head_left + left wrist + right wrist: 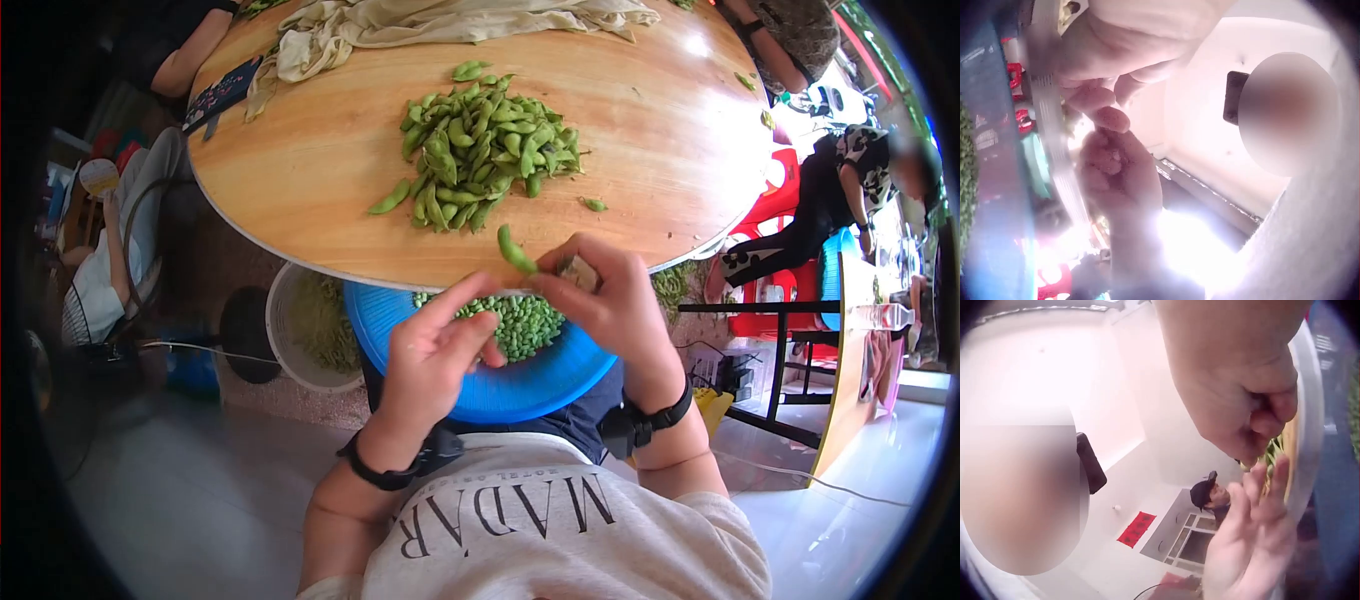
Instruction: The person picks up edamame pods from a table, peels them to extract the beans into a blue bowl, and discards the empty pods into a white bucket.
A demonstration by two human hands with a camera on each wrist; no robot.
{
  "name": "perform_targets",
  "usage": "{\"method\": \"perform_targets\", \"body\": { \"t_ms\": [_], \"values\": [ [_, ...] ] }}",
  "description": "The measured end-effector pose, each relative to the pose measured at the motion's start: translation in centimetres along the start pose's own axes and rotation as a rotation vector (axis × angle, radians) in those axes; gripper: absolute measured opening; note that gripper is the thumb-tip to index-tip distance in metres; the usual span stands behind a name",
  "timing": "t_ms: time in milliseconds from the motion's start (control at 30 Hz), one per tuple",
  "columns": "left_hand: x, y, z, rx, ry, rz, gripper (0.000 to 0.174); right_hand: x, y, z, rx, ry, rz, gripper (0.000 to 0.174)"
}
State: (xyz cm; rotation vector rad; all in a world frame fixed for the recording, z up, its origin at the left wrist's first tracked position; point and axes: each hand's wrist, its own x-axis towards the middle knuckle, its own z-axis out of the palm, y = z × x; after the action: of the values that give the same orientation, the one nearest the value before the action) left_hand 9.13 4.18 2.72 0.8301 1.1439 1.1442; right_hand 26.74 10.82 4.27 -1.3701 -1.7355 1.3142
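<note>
In the head view my right hand (610,300) holds a green soybean pod (514,248) at its fingertips, near the table's front edge. Something pale (577,272) shows among that hand's curled fingers. My left hand (430,355) is beside it, its index finger reaching toward the right thumb and its other fingers loosely bent. No object shows in the left fingers. Below both hands is a blue basin (575,385) with shelled green beans (528,332) in it. A heap of soybean pods (480,150) lies on the round wooden table (310,190).
A pale cloth (430,22) is spread across the table's far side. Left of the basin stands a white bucket (285,340) with green pods or husks inside. Other people are around the table, and red stools (780,205) stand at the right. One loose pod (593,204) lies near the heap.
</note>
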Motion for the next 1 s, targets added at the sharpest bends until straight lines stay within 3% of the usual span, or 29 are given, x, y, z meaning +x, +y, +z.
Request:
{"method": "perform_targets", "body": {
  "t_ms": [67, 133, 233, 333, 467, 500, 567, 667, 867, 1000],
  "values": [
    [0.5, -1.2, 0.9, -0.095, -0.086, -0.033, 0.032, -1.5, 0.8, 1.3, 0.314, -0.098, 0.03, 0.016],
    [0.2, -1.8, 1.6, -0.152, -0.051, -0.023, 0.026, -2.7, 1.3, 2.0, 0.41, -0.135, 0.024, 0.016],
    [-0.5, -1.5, 1.7, -0.139, 0.012, 0.039, 0.018, -3.5, 2.4, 0.4, 0.416, -0.23, 0.168, 0.018],
    [-1.3, -1.9, 1.1, 0.126, 0.025, 0.183, 0.018, -3.7, 2.3, 0.2, 0.513, -0.207, 0.165, 0.023],
    [-2.2, -1.9, 1.2, 0.366, 0.04, 0.181, 0.02, -3.8, 2.5, 1.2, 0.635, -0.405, 0.129, 0.036],
    [-2.1, -2.2, 1.2, 0.411, 0.047, 0.29, 0.02, -3.8, 2.6, 1.7, 0.683, -0.416, 0.128, 0.038],
    [-1.9, -3.0, 1.0, 0.499, 0.063, 0.5, 0.02, -4.0, 2.6, 2.0, 0.688, -0.408, 0.133, 0.036],
    [-2.2, -2.5, 1.0, 0.628, 0.081, 0.547, 0.02, -4.1, 2.1, 2.3, 0.698, -0.392, 0.17, 0.034],
    [-2.4, -1.8, 1.2, 0.723, 0.096, 0.587, 0.017, -4.0, 2.0, 2.9, 0.614, -0.351, 0.143, 0.029],
    [-2.8, -2.3, 1.3, 0.697, 0.142, 0.487, 0.015, -4.2, 2.1, 3.6, 0.621, -0.298, 0.146, 0.027]
  ]
}}
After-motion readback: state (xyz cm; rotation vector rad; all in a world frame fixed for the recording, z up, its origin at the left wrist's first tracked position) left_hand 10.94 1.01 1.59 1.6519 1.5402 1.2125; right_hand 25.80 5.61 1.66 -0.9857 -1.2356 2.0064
